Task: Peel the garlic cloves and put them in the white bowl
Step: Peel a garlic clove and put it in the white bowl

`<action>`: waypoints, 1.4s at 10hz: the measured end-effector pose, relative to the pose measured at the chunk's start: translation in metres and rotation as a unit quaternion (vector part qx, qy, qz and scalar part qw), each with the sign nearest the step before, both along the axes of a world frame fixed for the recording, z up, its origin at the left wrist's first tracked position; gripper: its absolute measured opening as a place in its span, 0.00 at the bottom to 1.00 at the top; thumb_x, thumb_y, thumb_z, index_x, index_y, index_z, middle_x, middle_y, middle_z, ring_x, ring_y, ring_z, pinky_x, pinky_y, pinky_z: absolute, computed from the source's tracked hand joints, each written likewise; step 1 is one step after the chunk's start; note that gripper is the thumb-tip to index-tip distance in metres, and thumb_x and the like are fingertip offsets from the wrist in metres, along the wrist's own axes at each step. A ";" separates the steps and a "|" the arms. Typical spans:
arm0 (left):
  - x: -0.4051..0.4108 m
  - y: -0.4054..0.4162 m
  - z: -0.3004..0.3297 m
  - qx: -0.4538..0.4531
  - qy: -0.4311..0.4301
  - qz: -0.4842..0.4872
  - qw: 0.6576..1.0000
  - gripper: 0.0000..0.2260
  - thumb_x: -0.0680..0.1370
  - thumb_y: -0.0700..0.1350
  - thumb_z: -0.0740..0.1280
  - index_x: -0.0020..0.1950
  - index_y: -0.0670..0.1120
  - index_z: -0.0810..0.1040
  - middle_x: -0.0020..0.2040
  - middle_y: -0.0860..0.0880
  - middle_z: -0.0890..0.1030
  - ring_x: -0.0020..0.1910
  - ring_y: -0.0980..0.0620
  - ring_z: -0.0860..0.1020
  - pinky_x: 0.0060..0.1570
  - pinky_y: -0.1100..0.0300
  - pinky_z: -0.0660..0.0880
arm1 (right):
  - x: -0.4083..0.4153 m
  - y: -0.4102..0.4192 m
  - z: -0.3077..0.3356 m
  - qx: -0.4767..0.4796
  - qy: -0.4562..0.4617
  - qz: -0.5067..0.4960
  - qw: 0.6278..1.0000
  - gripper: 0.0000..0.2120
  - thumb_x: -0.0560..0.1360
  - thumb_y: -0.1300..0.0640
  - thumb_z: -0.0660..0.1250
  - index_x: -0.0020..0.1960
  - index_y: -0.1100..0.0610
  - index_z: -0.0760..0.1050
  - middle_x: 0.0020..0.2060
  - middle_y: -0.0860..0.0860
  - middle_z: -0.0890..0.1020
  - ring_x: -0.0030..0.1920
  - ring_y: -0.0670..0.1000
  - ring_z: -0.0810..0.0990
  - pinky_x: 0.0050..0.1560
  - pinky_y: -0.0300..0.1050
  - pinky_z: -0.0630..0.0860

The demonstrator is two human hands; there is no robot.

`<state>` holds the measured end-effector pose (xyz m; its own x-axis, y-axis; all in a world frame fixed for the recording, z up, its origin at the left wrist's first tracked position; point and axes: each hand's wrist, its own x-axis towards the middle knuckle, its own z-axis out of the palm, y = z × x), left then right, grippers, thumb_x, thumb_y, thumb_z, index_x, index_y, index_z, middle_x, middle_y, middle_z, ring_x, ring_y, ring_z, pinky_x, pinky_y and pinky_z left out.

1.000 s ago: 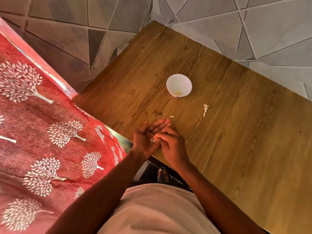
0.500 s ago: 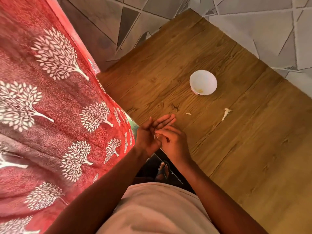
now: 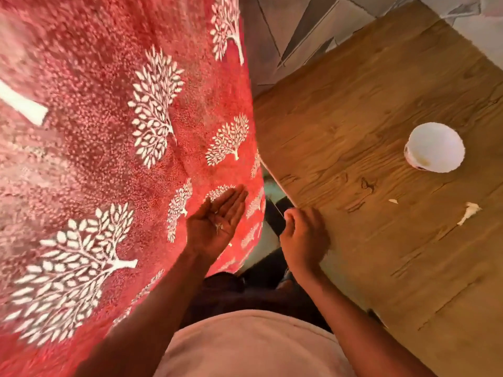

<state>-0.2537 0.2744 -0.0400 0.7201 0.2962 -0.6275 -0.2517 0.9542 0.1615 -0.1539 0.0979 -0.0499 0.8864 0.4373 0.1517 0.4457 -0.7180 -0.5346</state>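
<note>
My left hand (image 3: 216, 221) lies flat, palm up, over the red cloth, with small pale scraps of garlic skin (image 3: 218, 227) on the palm. My right hand (image 3: 303, 238) hovers at the near edge of the wooden table (image 3: 353, 110), seen from the back with its fingers curled. Whatever is inside them is hidden. The white bowl (image 3: 434, 151) stands on the table at the far right, with a little yellowish matter at its bottom. A pale garlic piece (image 3: 468, 212) and a tiny chip (image 3: 392, 201) lie on the table, nearer to me than the bowl.
A red cloth with white tree prints (image 3: 109, 159) fills the left half of the view, close to the table's left edge. Grey patterned floor tiles (image 3: 277, 28) show beyond. My pale shirt (image 3: 253, 346) is at the bottom.
My hands have parted: the left moved left over the red cloth and opened flat, the right drew back from the palm. The camera swung left, so the bowl now sits far right.
</note>
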 end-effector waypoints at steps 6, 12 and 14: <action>-0.014 0.195 -0.230 -0.011 -0.043 0.203 0.978 0.22 0.85 0.43 0.53 0.63 0.28 0.78 0.65 0.30 0.78 0.62 0.31 0.80 0.65 0.37 0.73 | 0.039 0.350 -0.307 -0.273 0.100 0.500 0.815 0.31 0.84 0.61 0.59 0.80 0.38 0.55 0.83 0.49 0.47 0.81 0.61 0.48 0.76 0.67 0.53; 0.000 0.205 -0.528 -0.023 0.083 0.142 0.986 0.23 0.82 0.46 0.54 0.59 0.29 0.81 0.63 0.32 0.80 0.68 0.37 0.77 0.74 0.46 0.69 | 0.069 0.455 -0.501 -0.218 0.029 0.535 0.816 0.29 0.82 0.57 0.65 0.80 0.45 0.60 0.82 0.52 0.52 0.81 0.56 0.54 0.76 0.58 0.63; 0.020 0.202 -0.560 -0.003 0.214 0.102 0.971 0.29 0.85 0.51 0.52 0.44 0.34 0.85 0.47 0.37 0.85 0.47 0.43 0.85 0.54 0.50 0.80 | 0.039 0.346 -0.514 0.042 0.103 0.268 0.957 0.09 0.76 0.63 0.65 0.51 0.63 0.83 0.46 0.61 0.85 0.47 0.60 0.83 0.50 0.51 0.77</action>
<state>-0.2334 0.4765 -0.6005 0.3185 0.4011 -0.8589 -0.3472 0.8925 0.2880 -0.1151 0.4441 -0.5639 0.5523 0.8319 0.0536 0.6175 -0.3651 -0.6967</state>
